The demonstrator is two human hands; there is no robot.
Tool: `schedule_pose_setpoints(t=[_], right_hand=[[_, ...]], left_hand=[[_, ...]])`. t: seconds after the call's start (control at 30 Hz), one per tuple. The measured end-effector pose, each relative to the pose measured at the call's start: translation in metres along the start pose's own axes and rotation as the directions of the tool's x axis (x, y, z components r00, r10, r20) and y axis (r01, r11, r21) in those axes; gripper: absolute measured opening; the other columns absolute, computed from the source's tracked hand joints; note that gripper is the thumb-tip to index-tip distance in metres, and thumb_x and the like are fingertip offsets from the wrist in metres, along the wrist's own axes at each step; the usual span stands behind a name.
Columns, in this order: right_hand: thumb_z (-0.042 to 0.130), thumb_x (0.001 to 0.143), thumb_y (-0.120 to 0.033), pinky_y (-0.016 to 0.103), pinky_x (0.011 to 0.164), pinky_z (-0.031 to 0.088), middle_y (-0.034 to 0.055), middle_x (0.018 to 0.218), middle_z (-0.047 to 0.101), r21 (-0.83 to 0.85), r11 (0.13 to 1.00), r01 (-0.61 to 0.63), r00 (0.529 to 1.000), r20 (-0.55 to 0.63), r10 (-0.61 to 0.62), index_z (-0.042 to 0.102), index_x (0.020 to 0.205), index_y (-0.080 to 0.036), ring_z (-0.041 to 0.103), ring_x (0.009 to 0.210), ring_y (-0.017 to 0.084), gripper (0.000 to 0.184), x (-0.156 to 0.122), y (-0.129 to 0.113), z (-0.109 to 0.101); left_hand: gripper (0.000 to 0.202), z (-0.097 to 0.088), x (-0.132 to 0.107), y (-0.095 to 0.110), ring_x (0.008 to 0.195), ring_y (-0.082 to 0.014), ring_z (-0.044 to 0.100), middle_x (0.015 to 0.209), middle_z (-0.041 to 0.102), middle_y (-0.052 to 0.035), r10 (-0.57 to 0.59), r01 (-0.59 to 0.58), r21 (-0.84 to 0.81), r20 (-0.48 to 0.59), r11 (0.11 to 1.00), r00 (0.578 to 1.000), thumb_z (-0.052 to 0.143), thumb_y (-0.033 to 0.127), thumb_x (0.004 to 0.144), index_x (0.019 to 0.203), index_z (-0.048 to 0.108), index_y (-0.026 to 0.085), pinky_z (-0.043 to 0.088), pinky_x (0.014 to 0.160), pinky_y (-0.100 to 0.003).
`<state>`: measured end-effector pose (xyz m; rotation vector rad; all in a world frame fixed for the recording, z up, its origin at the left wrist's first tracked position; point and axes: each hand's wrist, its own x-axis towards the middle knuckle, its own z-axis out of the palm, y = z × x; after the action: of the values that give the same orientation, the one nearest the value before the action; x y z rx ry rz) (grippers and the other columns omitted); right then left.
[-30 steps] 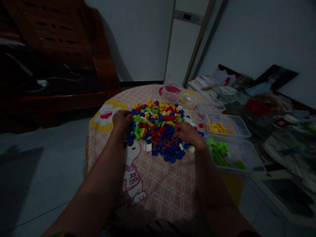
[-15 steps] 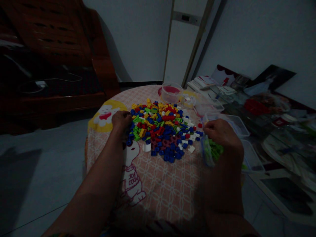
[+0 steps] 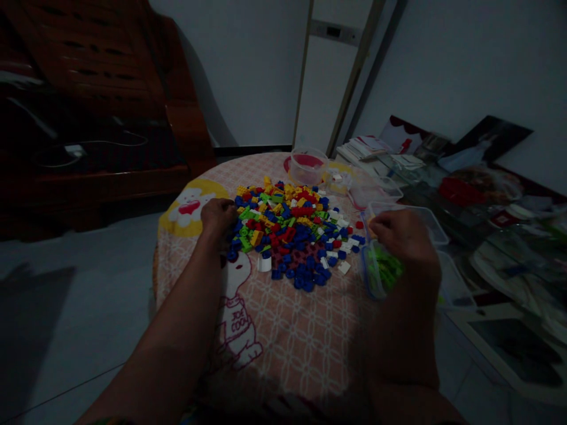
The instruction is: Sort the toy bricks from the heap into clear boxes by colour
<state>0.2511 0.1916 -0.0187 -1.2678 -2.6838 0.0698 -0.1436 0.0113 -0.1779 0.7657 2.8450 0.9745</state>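
Observation:
A wide pile of toy building bricks (image 3: 283,221) in yellow, red, green, blue and white lies on the round table. At the pile's left edge rests my left hand (image 3: 218,216), its fingers curled together; what they hold, if anything, is hidden. My right hand (image 3: 401,236) hovers above the clear plastic boxes at the right, fingers pinched, and I cannot make out anything in them. Below it, one clear box (image 3: 367,277) contains green bricks (image 3: 386,268). Just behind is another clear box (image 3: 429,221), partly covered by the hand.
A patterned pink tablecloth (image 3: 292,336) covers the table. Toward the back stand a round clear tub (image 3: 309,168) and further clear containers (image 3: 376,189). Right of the table, a cluttered glass surface holds papers (image 3: 363,147) and a red bowl (image 3: 460,192). A wooden bench (image 3: 177,136) stands at the left.
My right hand has shifted slightly to the right and up over the boxes, showing more of the green bricks. My left hand has stayed at the pile's edge.

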Motion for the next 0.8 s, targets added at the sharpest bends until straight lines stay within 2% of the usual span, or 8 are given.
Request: schedule_pose_setpoints(t=[0.07, 0.17, 0.3, 0.4, 0.5, 0.6, 0.7, 0.8], right_hand=[[0.064, 0.099, -0.022, 0.030, 0.075, 0.045, 0.0096, 0.093, 0.085, 0.033, 0.990, 0.139, 0.990, 0.018, -0.140, 0.089, 0.095, -0.021, 0.075, 0.086, 0.022, 0.025, 0.004, -0.026, 0.010], [0.063, 0.102, -0.022, 0.030, 0.081, 0.046, 0.0105, 0.100, 0.087, 0.069, 0.957, 0.282, 0.951, 0.112, -0.289, 0.089, 0.101, -0.020, 0.077, 0.094, 0.023, 0.026, 0.006, -0.065, 0.028], [0.058, 0.109, -0.023, 0.031, 0.091, 0.049, 0.0104, 0.117, 0.087, 0.115, 0.900, 0.421, 0.880, 0.188, -0.436, 0.088, 0.116, -0.023, 0.079, 0.112, 0.025, 0.031, 0.005, -0.110, 0.058], [0.054, 0.113, -0.026, 0.031, 0.095, 0.052, 0.0083, 0.124, 0.087, 0.132, 0.870, 0.476, 0.835, 0.242, -0.494, 0.085, 0.129, -0.030, 0.079, 0.118, 0.025, 0.036, 0.003, -0.136, 0.086], [0.051, 0.114, -0.029, 0.032, 0.094, 0.055, 0.0078, 0.123, 0.087, 0.107, 0.858, 0.503, 0.815, 0.273, -0.512, 0.081, 0.139, -0.035, 0.080, 0.120, 0.026, 0.039, -0.001, -0.153, 0.111], [0.046, 0.116, -0.030, 0.032, 0.093, 0.056, 0.0110, 0.121, 0.087, 0.082, 0.841, 0.534, 0.795, 0.290, -0.533, 0.080, 0.142, -0.034, 0.080, 0.121, 0.027, 0.043, -0.002, -0.163, 0.128], [0.045, 0.115, -0.026, 0.033, 0.092, 0.057, 0.0143, 0.120, 0.087, 0.063, 0.830, 0.554, 0.774, 0.329, -0.542, 0.079, 0.141, -0.030, 0.081, 0.121, 0.029, 0.044, -0.001, -0.168, 0.137], [0.048, 0.113, -0.022, 0.033, 0.091, 0.057, 0.0151, 0.121, 0.086, 0.064, 0.836, 0.545, 0.776, 0.338, -0.532, 0.079, 0.141, -0.028, 0.080, 0.120, 0.028, 0.042, 0.000, -0.171, 0.138]], left_hand=[[0.049, -0.001, 0.000, 0.001, 0.120, -0.0336, 0.074, 0.124, 0.083, -0.0119, -0.020, 0.020, 0.003, 0.015, 1.000, 1.000, 0.060, 0.033, 0.088, 0.128, 0.085, 0.021, 0.058, 0.104, -0.041], [0.050, -0.001, 0.000, 0.002, 0.121, -0.0332, 0.073, 0.125, 0.083, -0.0118, -0.031, 0.031, 0.010, 0.017, 0.999, 0.999, 0.060, 0.033, 0.087, 0.129, 0.084, 0.020, 0.057, 0.104, -0.040], [0.050, 0.000, -0.002, 0.002, 0.120, -0.0326, 0.073, 0.126, 0.082, -0.0123, -0.015, 0.015, 0.003, 0.006, 1.000, 1.000, 0.058, 0.035, 0.089, 0.129, 0.083, 0.020, 0.056, 0.104, -0.040], [0.048, 0.000, -0.003, 0.003, 0.121, -0.0325, 0.073, 0.127, 0.082, -0.0123, -0.010, 0.010, 0.011, 0.008, 1.000, 1.000, 0.058, 0.034, 0.090, 0.128, 0.084, 0.020, 0.056, 0.105, -0.040], [0.047, 0.000, -0.002, 0.003, 0.123, -0.0338, 0.073, 0.128, 0.082, -0.0141, -0.008, 0.008, 0.011, 0.019, 1.000, 1.000, 0.059, 0.033, 0.091, 0.128, 0.084, 0.020, 0.056, 0.106, -0.042], [0.046, 0.000, -0.002, 0.003, 0.124, -0.0348, 0.073, 0.129, 0.081, -0.0152, -0.011, 0.011, 0.002, 0.013, 1.000, 1.000, 0.060, 0.033, 0.091, 0.128, 0.084, 0.020, 0.056, 0.106, -0.043], [0.046, 0.000, -0.002, 0.003, 0.123, -0.0342, 0.073, 0.128, 0.082, -0.0141, -0.009, 0.009, -0.010, 0.019, 1.000, 1.000, 0.060, 0.032, 0.090, 0.128, 0.084, 0.022, 0.056, 0.107, -0.043], [0.048, 0.000, -0.003, 0.004, 0.123, -0.0334, 0.072, 0.129, 0.082, -0.0132, -0.023, 0.024, -0.001, 0.024, 1.000, 0.999, 0.059, 0.033, 0.090, 0.130, 0.083, 0.021, 0.056, 0.107, -0.042]])
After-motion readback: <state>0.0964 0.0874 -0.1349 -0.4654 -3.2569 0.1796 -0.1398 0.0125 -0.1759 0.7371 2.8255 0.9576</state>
